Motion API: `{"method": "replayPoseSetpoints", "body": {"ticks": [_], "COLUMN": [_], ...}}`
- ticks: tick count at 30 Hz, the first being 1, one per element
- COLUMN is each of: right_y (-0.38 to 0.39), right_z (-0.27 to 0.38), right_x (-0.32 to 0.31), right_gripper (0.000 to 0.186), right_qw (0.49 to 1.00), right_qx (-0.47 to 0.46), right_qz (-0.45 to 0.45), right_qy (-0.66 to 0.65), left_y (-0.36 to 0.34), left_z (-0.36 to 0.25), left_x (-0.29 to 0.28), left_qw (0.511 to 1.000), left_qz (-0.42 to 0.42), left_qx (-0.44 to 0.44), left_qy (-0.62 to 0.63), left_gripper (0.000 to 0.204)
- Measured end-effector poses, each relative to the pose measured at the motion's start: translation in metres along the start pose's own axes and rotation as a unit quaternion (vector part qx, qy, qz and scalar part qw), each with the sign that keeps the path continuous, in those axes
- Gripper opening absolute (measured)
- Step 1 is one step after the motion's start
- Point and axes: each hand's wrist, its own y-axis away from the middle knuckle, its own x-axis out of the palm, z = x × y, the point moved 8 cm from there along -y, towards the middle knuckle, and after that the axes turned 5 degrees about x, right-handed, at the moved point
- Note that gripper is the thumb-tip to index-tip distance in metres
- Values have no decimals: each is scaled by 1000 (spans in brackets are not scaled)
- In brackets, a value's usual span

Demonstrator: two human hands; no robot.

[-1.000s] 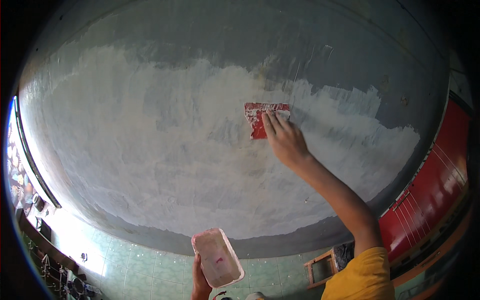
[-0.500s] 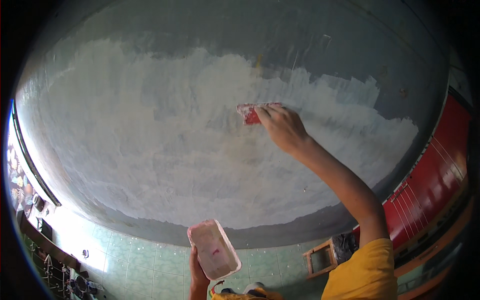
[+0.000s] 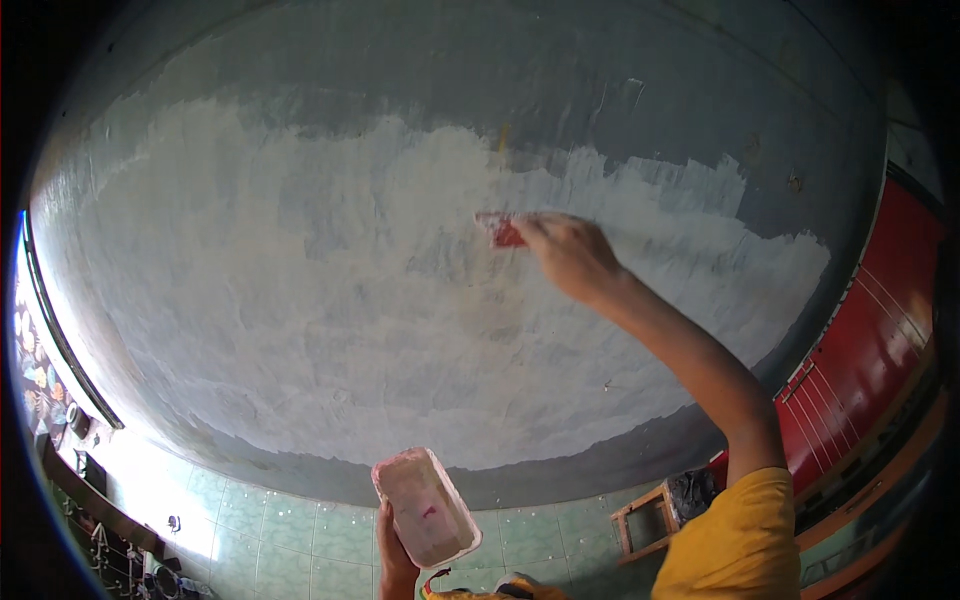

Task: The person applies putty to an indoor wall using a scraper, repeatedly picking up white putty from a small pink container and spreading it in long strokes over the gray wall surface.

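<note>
My right hand [image 3: 575, 255] grips a red, flat scraper [image 3: 506, 234] smeared with pale material, held at the middle of a grey wall [image 3: 650, 55] that carries a broad patch of whitish coating [image 3: 300, 280]. The scraper is slightly blurred. At the bottom centre, my left hand [image 3: 390, 545] is wrapped round the side of a shallow whitish plastic tray [image 3: 462, 530] with pink stains along its rim and on its floor.
Green floor tiles [image 3: 330, 540] run below the wall. A wooden frame [image 3: 640, 510] with a dark bundle [image 3: 690, 495] lies at lower right, beside a glossy red panel [image 3: 895, 235]. Dark railings [image 3: 100, 545] are at lower left, near a bright, patterned curtain or panel [image 3: 35, 370].
The scraper has moved slightly left and tilted, so less of its red face shows than a second ago. The tray has risen and shifted slightly left.
</note>
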Motion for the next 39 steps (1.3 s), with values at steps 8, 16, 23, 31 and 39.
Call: {"method": "replayPoseSetpoints", "body": {"ticks": [8,16,23,31,39], "right_y": [-85,19,-48,41,-47], "right_z": [-134,-40,-167,-85,-184], "right_x": [-142,-37,-149,-53,-136], "right_gripper": [27,24,27,32,45], "right_qw": [961,993,965,995,972], "right_qx": [70,19,127,32,109], "right_qz": [-212,-108,-193,-99,-183], "right_qy": [161,35,125,13,96], "left_y": [-14,-18,-17,-24,-23], "left_z": [8,17,23,29,29], "left_x": [16,-1,21,7,50], "left_qw": [999,999,997,998,998], "left_qz": [36,6,48,16,9], "left_qx": [-9,-14,-45,-31,3], "left_qy": [-33,-31,-32,-58,-56], "left_gripper": [56,57,59,59,57]}}
